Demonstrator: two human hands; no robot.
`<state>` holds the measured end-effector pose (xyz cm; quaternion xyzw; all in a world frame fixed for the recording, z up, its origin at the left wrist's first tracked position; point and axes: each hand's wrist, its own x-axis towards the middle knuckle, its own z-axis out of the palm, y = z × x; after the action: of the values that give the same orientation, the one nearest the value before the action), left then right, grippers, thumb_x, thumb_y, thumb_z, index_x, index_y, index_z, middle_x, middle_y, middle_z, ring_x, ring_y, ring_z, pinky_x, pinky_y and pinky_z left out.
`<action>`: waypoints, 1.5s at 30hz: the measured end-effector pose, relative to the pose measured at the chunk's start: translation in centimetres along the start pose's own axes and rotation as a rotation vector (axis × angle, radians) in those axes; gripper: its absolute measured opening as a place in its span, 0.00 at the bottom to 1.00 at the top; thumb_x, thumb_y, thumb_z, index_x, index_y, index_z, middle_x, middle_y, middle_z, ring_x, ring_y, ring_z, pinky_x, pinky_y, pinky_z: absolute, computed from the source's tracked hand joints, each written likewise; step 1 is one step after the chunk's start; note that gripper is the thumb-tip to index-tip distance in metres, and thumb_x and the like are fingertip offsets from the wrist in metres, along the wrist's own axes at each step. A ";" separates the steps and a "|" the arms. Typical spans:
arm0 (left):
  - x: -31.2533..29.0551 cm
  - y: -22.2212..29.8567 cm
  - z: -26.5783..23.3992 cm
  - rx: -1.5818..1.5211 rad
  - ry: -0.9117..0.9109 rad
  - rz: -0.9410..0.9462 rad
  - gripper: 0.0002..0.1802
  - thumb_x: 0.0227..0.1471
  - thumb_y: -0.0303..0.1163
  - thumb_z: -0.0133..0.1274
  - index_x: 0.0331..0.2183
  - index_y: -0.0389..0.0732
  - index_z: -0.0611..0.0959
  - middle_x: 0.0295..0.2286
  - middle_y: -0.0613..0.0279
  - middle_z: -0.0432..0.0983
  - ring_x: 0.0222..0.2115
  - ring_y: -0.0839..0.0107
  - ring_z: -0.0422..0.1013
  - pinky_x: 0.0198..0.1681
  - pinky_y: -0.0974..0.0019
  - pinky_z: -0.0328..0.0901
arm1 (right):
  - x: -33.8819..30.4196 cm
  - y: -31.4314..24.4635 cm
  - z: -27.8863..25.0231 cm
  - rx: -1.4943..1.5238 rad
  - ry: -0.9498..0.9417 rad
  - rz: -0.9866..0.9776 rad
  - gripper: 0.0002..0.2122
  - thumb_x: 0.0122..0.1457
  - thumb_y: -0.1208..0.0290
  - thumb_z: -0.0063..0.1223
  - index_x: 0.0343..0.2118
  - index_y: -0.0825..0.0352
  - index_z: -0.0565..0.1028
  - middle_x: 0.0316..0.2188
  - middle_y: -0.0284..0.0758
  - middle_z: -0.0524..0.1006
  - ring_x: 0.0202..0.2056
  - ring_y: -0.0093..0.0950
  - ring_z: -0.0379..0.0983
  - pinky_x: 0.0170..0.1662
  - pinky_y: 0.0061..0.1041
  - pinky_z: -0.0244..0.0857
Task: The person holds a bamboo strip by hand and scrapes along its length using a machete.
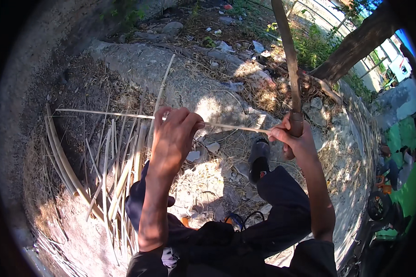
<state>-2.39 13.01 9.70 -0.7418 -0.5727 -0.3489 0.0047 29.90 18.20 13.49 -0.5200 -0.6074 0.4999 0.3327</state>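
Note:
A thin, pale bamboo strip (235, 127) stretches nearly level across the view, its far left end free over the ground. My left hand (173, 134) is closed round the strip near its middle, thumb and fingers pinched together. My right hand (298, 138) grips the dark handle of a machete (290, 55), whose long brown blade points up and away. The thumb and forefinger of that same hand meet the right end of the strip. Below and left of my left hand lies a pile of split bamboo strips (108, 171), some thick, some thin.
A large grey rock slab (138, 62) runs behind my hands. Dry grass, stones and litter (224, 46) lie beyond it. A slanting tree trunk (356, 46) stands at upper right. On the right side are a green surface (402, 157) and a dark wheel (379, 205). My legs are bent below.

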 end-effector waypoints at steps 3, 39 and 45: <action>-0.2 0.1 0.4 -0.284 -0.124 -0.264 0.05 0.61 0.30 0.59 0.38 0.40 0.84 0.34 0.56 0.80 0.37 0.47 0.79 0.43 0.51 0.70 | 1.2 1.0 0.8 -0.048 0.218 -0.132 0.11 0.66 0.66 0.63 0.34 0.63 0.71 0.31 0.37 0.85 0.25 0.18 0.79 0.22 0.18 0.63; -2.6 5.9 4.0 -0.599 -0.134 -0.418 0.08 0.68 0.26 0.49 0.34 0.34 0.79 0.17 0.50 0.70 0.15 0.63 0.66 0.22 0.57 0.59 | 3.0 5.1 6.0 -0.643 -0.106 -0.544 0.23 0.58 0.50 0.69 0.36 0.70 0.79 0.16 0.41 0.76 0.19 0.43 0.78 0.25 0.39 0.70; -2.7 6.3 3.9 -0.514 -0.189 -0.435 0.09 0.69 0.29 0.49 0.36 0.34 0.78 0.22 0.41 0.77 0.25 0.38 0.76 0.27 0.47 0.66 | 3.1 5.7 6.6 -0.612 -0.040 -0.392 0.12 0.54 0.67 0.66 0.37 0.67 0.79 0.19 0.46 0.78 0.24 0.48 0.80 0.29 0.43 0.72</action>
<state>4.68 10.14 7.85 -0.6085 -0.6086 -0.4045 -0.3096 24.76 19.20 5.84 -0.4593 -0.8235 0.2319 0.2392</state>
